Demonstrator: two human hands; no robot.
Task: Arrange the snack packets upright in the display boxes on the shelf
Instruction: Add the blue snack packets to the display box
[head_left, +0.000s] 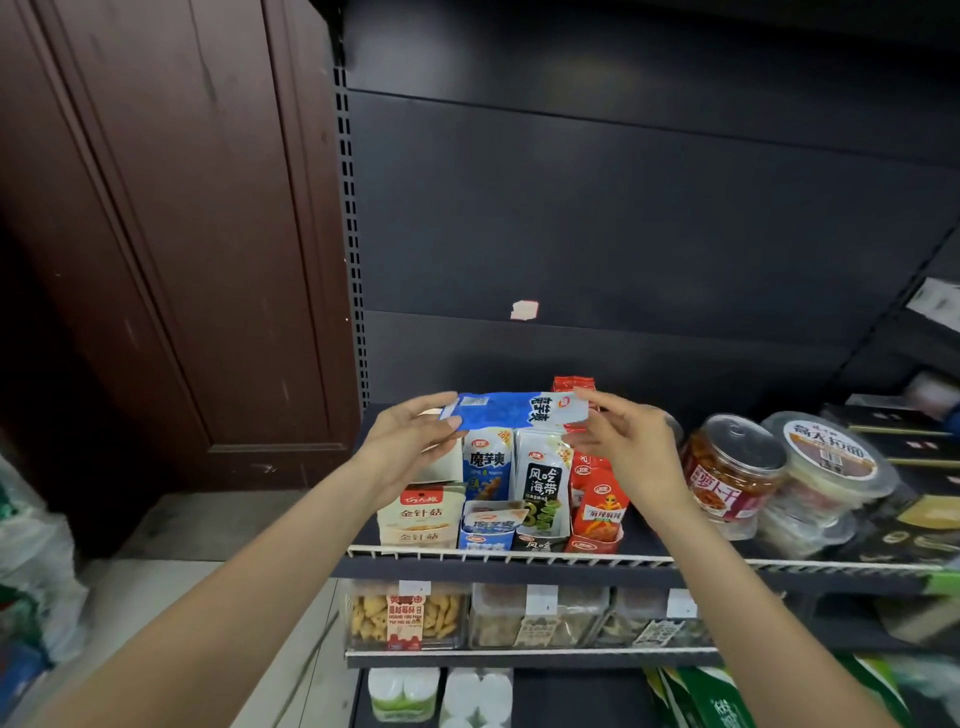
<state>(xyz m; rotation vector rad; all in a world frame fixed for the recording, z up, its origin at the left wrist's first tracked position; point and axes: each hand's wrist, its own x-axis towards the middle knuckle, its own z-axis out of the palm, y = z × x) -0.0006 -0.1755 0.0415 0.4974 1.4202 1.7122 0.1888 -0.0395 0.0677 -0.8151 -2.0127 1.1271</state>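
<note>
Front edge of shelf (519, 558): blue display box (485, 530) and black display box (540, 535) already holding upright packets. Above them I'm pinching the blue snack packet (514, 410) sideways, left hand (410, 441) and right hand (628, 447) gripping its ends. It's not upright or boxed yet.

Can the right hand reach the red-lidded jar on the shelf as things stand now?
Probably yes, once freed. The right hand pinches the blue packet together with the left hand. The jar stands just beside it, nothing between.
</note>
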